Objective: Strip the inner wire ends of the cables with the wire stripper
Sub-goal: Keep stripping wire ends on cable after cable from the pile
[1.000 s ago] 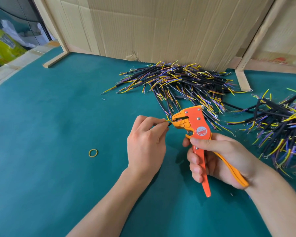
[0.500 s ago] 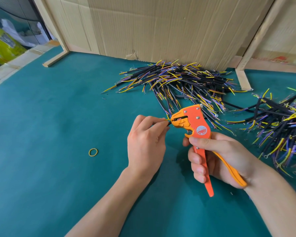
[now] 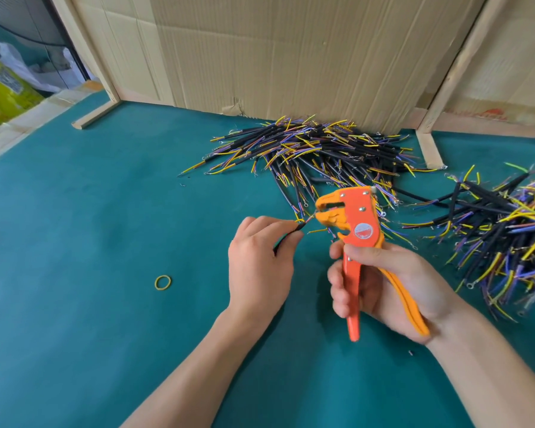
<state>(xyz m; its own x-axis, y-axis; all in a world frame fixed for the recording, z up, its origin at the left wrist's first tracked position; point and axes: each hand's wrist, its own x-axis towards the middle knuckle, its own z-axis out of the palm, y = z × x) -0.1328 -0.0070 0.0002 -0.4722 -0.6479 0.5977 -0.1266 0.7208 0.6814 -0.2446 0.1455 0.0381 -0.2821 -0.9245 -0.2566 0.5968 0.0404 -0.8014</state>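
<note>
The left hand [image 3: 258,267] pinches a thin, bendy cable [image 3: 286,239] by its black part, just beside the wire stripper [image 3: 352,230], which the right hand [image 3: 383,282] grips by its stiff handles.

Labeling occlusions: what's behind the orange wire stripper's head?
Behind the orange wire stripper lies the middle pile of black cables with yellow and purple wire ends on green felt. The stripper covers the pile's near edge.
</note>
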